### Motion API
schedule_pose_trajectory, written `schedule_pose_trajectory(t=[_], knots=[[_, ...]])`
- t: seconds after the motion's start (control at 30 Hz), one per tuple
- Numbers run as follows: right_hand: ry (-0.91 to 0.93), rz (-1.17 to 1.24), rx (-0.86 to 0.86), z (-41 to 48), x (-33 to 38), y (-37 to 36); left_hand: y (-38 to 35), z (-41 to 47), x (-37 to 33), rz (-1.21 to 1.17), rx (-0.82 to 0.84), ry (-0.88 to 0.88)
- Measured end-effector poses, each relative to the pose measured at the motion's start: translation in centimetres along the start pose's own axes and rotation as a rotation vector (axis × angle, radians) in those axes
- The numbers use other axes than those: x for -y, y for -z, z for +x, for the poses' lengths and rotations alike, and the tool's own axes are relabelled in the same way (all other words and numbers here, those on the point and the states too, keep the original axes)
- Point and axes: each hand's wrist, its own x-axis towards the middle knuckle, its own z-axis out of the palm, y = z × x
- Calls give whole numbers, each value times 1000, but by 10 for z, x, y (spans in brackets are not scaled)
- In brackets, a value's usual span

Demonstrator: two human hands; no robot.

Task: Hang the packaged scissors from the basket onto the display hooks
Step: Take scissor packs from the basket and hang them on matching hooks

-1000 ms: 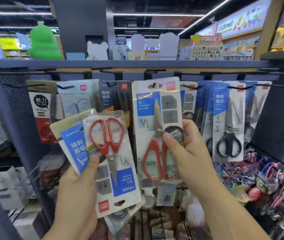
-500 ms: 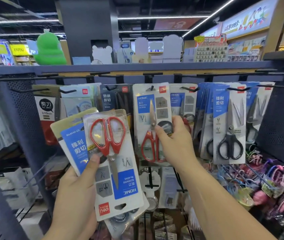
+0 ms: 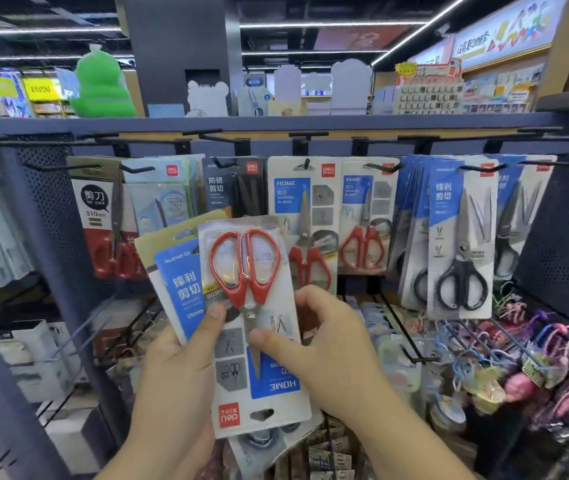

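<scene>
We saw left hand (image 3: 175,368) grip clamped on the fanned scissor packs (image 3: 179,271); right hand (image 3: 331,358) grip pinched the upside-down front pack (image 3: 253,258), below the hooks (image 3: 305,164).

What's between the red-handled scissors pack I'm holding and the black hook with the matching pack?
Nothing visible stands between the red-handled scissors pack and the black hook. The pack is upside down, though, hang hole at the bottom, so it probably needs turning.

Dark ceiling (image 3: 179,8) with strip lights (image 3: 328,25) (bright white) above grey shelf (image 3: 276,123).
</scene>
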Motion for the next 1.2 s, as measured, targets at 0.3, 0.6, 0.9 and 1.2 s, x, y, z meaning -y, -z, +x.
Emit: schedule_pose_trajectory(t=[0.3, 0.6, 0.9, 1.2], knots=[[23, 182, -61, -9, -23, 22, -22, -7, 17, 10, 65, 29], [61, 234, -114, -23, -36, 46, -49, -16, 32, 18, 75, 79], [45, 214, -174, -29, -41, 62, -57, -16, 45, 65, 85, 70], [-40, -123, -61, -34, -33, 131, -49, 15, 44, 183, -33, -80]])
